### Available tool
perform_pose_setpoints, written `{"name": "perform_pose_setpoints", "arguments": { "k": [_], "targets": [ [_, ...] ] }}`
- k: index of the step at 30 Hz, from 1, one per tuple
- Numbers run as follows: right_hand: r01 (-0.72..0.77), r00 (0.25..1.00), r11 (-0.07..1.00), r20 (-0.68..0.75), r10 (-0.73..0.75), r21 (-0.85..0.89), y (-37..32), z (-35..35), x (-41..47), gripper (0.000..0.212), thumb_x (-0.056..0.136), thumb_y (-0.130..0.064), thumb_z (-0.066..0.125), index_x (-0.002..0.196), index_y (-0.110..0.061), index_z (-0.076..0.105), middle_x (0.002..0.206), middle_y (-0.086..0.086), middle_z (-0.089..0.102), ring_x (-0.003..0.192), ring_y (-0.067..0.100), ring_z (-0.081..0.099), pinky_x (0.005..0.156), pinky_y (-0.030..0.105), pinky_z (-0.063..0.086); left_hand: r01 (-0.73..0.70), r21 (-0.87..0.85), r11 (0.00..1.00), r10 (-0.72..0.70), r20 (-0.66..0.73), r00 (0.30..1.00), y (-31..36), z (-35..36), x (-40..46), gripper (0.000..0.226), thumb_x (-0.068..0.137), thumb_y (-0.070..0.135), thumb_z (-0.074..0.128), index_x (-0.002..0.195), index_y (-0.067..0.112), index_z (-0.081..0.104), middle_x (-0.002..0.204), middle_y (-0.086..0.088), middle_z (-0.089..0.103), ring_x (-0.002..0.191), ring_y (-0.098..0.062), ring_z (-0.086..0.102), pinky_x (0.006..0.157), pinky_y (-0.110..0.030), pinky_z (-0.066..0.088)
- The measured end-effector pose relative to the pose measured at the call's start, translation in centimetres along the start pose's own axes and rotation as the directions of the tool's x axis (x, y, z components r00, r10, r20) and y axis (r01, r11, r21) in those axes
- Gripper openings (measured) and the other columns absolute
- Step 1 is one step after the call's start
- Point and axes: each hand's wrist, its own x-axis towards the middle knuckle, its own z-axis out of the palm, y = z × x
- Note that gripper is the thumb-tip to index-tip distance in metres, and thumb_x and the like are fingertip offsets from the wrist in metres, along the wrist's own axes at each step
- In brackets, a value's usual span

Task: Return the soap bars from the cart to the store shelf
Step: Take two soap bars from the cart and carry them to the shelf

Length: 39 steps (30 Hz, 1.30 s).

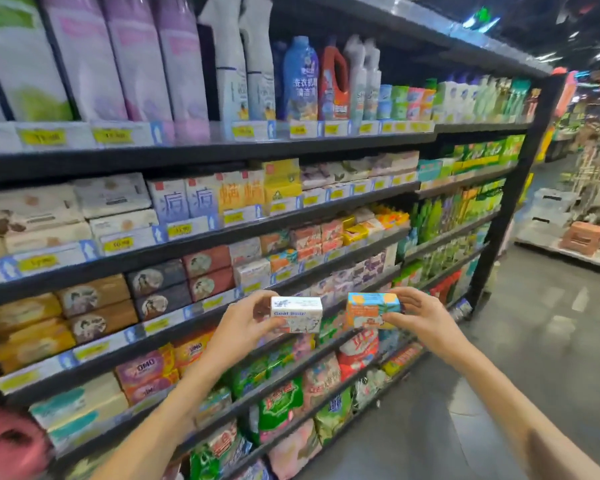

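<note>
My left hand (248, 318) grips a white boxed soap bar (298, 313) printed "Goat Soap". My right hand (420, 315) grips an orange and blue boxed soap bar (373, 310). Both bars are held side by side at chest height, a short gap between them, in front of the black store shelf (201, 244). Just behind them, the shelf's rows of boxed soaps (281, 261) include white and orange boxes. The cart is out of view.
Tall detergent bottles and refill pouches (302, 81) fill the top shelf. Bagged washing powder (281, 407) lines the low shelves. The grey aisle floor (520, 358) runs to the right, with another display stand (568, 233) beyond. A pink object (11, 441) sits at lower left.
</note>
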Motion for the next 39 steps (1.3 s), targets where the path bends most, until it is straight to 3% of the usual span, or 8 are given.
{"name": "perform_pose_setpoints", "arguments": {
  "k": [3, 8, 15, 22, 26, 34, 36, 39],
  "targets": [
    [0.049, 0.992, 0.999, 0.119, -0.048, -0.008, 0.3, -0.1, 6.3, 0.043, 0.078, -0.015, 0.082, 0.117, -0.021, 0.063, 0.108, -0.009, 0.073, 0.102, 0.004, 0.068, 0.083, 0.019, 0.054, 0.081, 0.021, 0.997, -0.078, -0.114, 0.990, -0.2, 0.3, 2.4, 0.037, 0.082, 0.031, 0.080, 0.114, 0.036, 0.063, 0.104, 0.018, 0.073, 0.096, 0.000, 0.068, 0.088, -0.037, 0.056],
    [0.124, 0.963, 0.991, 0.235, -0.131, 0.042, 0.4, 1.8, 14.5, 0.041, 0.080, -0.013, 0.080, 0.116, -0.020, 0.062, 0.105, -0.008, 0.073, 0.096, 0.000, 0.068, 0.083, 0.017, 0.054, 0.201, 0.103, 0.974, -0.160, -0.313, 0.936, 0.1, 0.3, 4.8, 0.036, 0.086, 0.034, 0.076, 0.117, 0.041, 0.060, 0.106, 0.027, 0.066, 0.095, 0.012, 0.060, 0.070, -0.009, 0.047],
    [0.198, 0.896, 0.977, 0.390, -0.215, 0.083, 0.4, 6.3, 22.0, 0.039, 0.081, -0.016, 0.079, 0.115, -0.025, 0.062, 0.107, -0.008, 0.073, 0.097, 0.003, 0.069, 0.083, 0.027, 0.057, 0.324, 0.097, 0.941, -0.250, -0.445, 0.860, -2.3, -0.9, 7.2, 0.035, 0.084, 0.027, 0.078, 0.113, 0.039, 0.061, 0.103, 0.022, 0.070, 0.096, 0.009, 0.064, 0.085, -0.022, 0.054],
    [0.252, 0.883, 0.967, 0.396, -0.250, 0.048, 0.9, 9.5, 27.0, 0.049, 0.080, -0.026, 0.081, 0.124, -0.020, 0.060, 0.114, -0.010, 0.068, 0.106, 0.005, 0.065, 0.092, 0.025, 0.052, 0.374, 0.113, 0.921, -0.266, -0.519, 0.812, -4.9, -1.7, 10.7, 0.036, 0.085, 0.035, 0.077, 0.114, 0.040, 0.056, 0.102, 0.028, 0.064, 0.093, 0.018, 0.059, 0.079, -0.006, 0.047],
    [0.253, 0.888, 0.966, 0.384, -0.254, 0.053, 1.3, 10.4, 29.4, 0.055, 0.079, -0.031, 0.081, 0.127, -0.020, 0.058, 0.118, -0.010, 0.068, 0.108, 0.003, 0.064, 0.099, 0.033, 0.052, 0.397, 0.104, 0.912, -0.287, -0.529, 0.799, -6.7, -1.8, 13.0, 0.043, 0.085, 0.035, 0.078, 0.124, 0.027, 0.062, 0.110, 0.015, 0.071, 0.102, 0.000, 0.065, 0.093, -0.032, 0.055],
    [0.264, 0.873, 0.963, 0.412, -0.262, 0.053, 2.3, 11.6, 31.6, 0.049, 0.079, -0.030, 0.081, 0.123, -0.020, 0.061, 0.112, -0.010, 0.072, 0.101, 0.005, 0.068, 0.093, 0.039, 0.056, 0.503, 0.128, 0.855, -0.340, -0.593, 0.730, -8.4, -1.3, 15.0, 0.055, 0.084, 0.055, 0.068, 0.128, 0.022, 0.061, 0.100, 0.001, 0.073, 0.091, -0.014, 0.069, 0.083, -0.038, 0.058],
    [0.256, 0.880, 0.965, 0.397, -0.260, 0.064, 2.5, 12.2, 32.0, 0.053, 0.079, -0.033, 0.081, 0.126, -0.018, 0.060, 0.113, -0.011, 0.071, 0.100, 0.001, 0.068, 0.092, 0.033, 0.056, 0.523, 0.153, 0.838, -0.334, -0.615, 0.714, -9.2, -1.1, 15.2, 0.064, 0.081, 0.064, 0.063, 0.129, 0.021, 0.060, 0.100, 0.000, 0.072, 0.089, -0.015, 0.069, 0.082, -0.041, 0.058],
    [0.280, 0.886, 0.958, 0.368, -0.281, 0.055, 2.5, 12.9, 31.8, 0.047, 0.082, -0.031, 0.079, 0.124, -0.024, 0.058, 0.107, -0.023, 0.065, 0.094, -0.018, 0.060, 0.080, 0.004, 0.047, 0.519, 0.167, 0.838, -0.300, -0.653, 0.695, -9.2, -0.3, 15.3, 0.061, 0.087, 0.056, 0.064, 0.137, 0.023, 0.052, 0.114, -0.001, 0.063, 0.088, -0.013, 0.068, 0.083, -0.041, 0.059]
  ]
}}
